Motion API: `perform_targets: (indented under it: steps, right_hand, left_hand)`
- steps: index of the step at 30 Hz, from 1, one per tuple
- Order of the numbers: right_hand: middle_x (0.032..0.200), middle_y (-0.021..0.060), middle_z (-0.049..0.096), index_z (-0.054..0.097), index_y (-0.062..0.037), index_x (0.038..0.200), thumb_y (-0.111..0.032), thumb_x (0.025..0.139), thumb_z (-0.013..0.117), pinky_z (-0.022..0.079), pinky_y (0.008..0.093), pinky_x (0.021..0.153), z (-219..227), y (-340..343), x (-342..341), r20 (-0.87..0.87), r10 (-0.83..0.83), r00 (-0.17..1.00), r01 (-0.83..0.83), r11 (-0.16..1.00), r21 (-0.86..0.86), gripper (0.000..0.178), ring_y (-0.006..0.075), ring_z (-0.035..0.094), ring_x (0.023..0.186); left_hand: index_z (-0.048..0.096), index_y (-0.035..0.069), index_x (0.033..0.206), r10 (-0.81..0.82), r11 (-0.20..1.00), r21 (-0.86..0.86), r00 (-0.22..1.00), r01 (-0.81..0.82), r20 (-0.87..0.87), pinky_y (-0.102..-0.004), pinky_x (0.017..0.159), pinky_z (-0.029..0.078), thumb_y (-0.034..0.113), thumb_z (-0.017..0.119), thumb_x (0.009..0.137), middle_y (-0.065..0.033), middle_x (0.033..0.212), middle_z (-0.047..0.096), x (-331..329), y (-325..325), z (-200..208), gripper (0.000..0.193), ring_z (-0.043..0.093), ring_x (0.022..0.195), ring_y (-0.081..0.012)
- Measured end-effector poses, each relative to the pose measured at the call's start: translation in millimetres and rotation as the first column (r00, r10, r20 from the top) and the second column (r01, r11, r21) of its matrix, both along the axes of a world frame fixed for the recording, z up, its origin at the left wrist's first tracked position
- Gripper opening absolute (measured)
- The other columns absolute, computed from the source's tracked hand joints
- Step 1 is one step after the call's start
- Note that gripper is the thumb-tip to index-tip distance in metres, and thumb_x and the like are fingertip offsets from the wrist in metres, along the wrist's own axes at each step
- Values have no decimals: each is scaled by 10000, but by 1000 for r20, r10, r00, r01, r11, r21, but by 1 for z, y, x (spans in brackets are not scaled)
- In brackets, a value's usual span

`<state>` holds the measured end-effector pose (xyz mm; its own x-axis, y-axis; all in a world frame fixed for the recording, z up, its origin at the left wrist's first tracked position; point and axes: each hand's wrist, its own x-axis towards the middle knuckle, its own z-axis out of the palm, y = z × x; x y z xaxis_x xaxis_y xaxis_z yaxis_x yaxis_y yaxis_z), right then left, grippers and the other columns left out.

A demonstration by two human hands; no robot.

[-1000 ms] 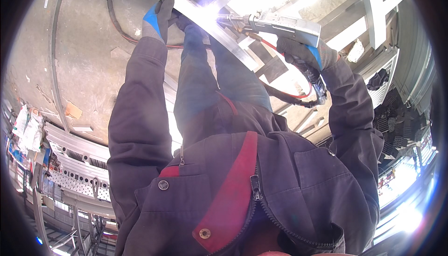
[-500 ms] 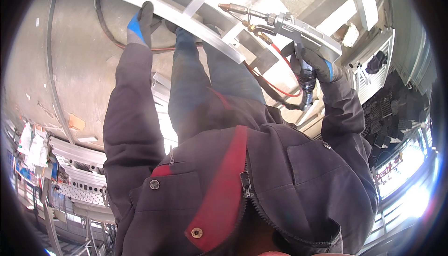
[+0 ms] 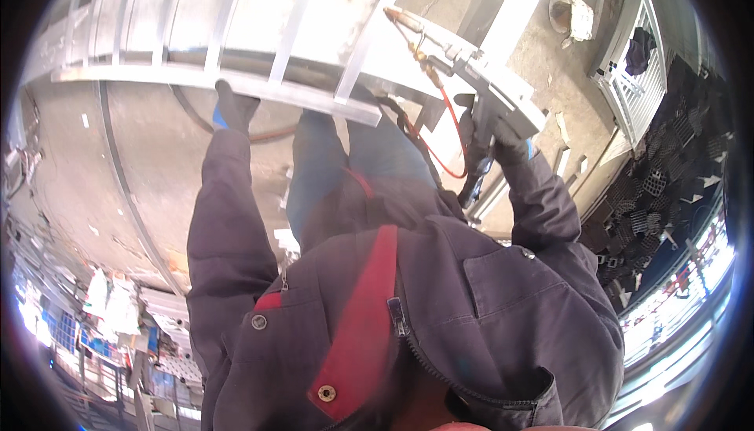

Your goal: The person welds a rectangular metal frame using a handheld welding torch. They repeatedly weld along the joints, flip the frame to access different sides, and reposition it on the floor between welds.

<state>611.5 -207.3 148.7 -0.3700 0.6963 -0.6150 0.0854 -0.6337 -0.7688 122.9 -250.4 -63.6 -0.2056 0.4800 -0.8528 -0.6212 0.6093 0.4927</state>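
The welding torch (image 3: 488, 77) was in the upper right-centre of the frame, its copper-coloured nozzle (image 3: 399, 19) pointing up and left. No arc burned at its tip; a second earlier a white-violet glare had stood there, so I judged the welding was paused. In this view the tip overlapped the nearest crossbar (image 3: 369, 42); whether they touched, I could not tell. My right hand (image 3: 503, 123), gloved, had its fingers wrapped around the torch's grip, with a red hose (image 3: 452, 113) looping below.

The ladder-like metal frame had come to lie more level across the upper left, far more of its crossbars in sight, though my view may have shifted too. My left hand (image 3: 234, 109) was at its near rail (image 3: 314, 100); I could not tell how tightly those fingers held.

Further out, a dark cloth (image 3: 640, 50) lay on a pale slatted rack (image 3: 638, 109) at upper right, a whitish lump (image 3: 581, 19) sat on the floor (image 3: 149, 148) left of it, and dark gridded pieces (image 3: 644, 195) were heaped at the right edge.
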Motion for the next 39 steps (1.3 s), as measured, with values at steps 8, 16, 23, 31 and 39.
perform_targets:
  steps: [8,16,23,31,39]
  right_hand:
    - [890,66,652,573,40,1345,-285,966,626,516,279,676,19,-32,17,53,-61,997,53,986,156,503,147,625,745]
    - [807,49,610,578,7,1298,-177,979,613,501,290,611,67,-43,45,69,-114,991,96,972,215,369,158,598,666]
    - [751,42,592,585,2,1261,-240,969,621,482,290,557,141,-10,75,137,-44,990,3,957,290,382,158,582,615]
    - [722,23,614,673,13,1169,-437,1034,605,433,261,506,136,65,44,396,43,917,-78,994,72,474,102,566,587]
    - [797,52,650,653,33,1158,-244,1034,650,407,232,473,7,81,2,152,325,934,-275,921,-276,304,72,518,553]
  left_hand:
    - [277,112,1635,568,820,-265,780,-507,264,-443,1262,288,695,625,927,-134,1678,297,20,18,-8,981,288,1536,-322]
    - [213,122,1657,302,947,-168,937,-275,172,-487,1296,231,790,542,918,-142,1697,245,24,12,6,1049,257,1551,-365]
    - [278,125,1632,308,947,-143,936,-286,171,-527,1245,355,784,560,914,-155,1662,323,18,5,-9,1016,338,1515,-378]
    - [277,98,1642,325,944,-132,920,-302,220,-454,1271,273,744,500,974,-135,1671,334,15,15,-27,956,321,1526,-320]
    - [254,28,1615,111,992,-48,992,-115,-66,-471,1193,455,729,501,983,-212,1595,401,30,9,10,976,488,1425,-374]
